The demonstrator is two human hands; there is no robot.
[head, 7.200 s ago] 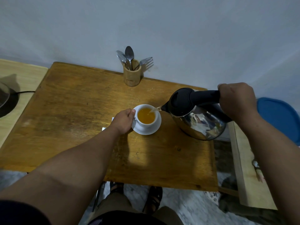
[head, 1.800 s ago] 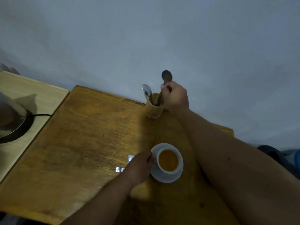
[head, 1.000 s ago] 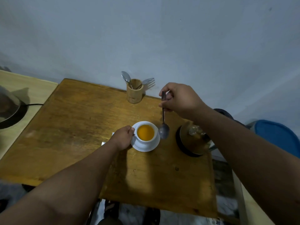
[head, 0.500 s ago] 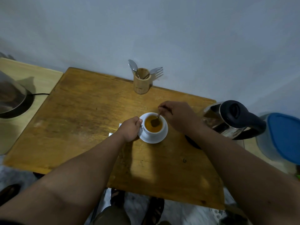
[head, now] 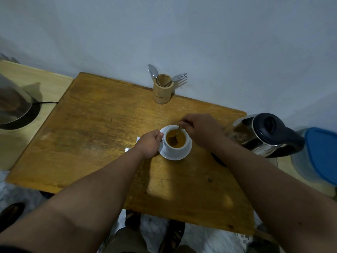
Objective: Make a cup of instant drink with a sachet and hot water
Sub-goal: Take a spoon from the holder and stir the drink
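My right hand (head: 202, 130) pinches the top of a spoon (head: 176, 134) between thumb and fingers, closed tight on the handle, just right of centre in the frame. The spoon slants down to the left, and its bowl sits under the orange drink in the cup (head: 176, 141). My left hand (head: 148, 144) is curled against the cup's left side, fingers closed at the handle and touching the saucer's (head: 176, 155) rim. The cup stands upright on the saucer, at the middle of the table (head: 91, 128).

Two silvery bits of the sachet (head: 127, 149) show past my left hand and wrist, flat on the wood; I cannot tell more of it. A kettle (head: 268, 136) leans at the right edge of the table, beside a blue-lidded tub (head: 321, 154). At the top centre, against the wall, a holder (head: 162, 92) carries a second spoon (head: 153, 72) and a fork (head: 179, 77). A dark pot (head: 12, 110) sits at the far left.
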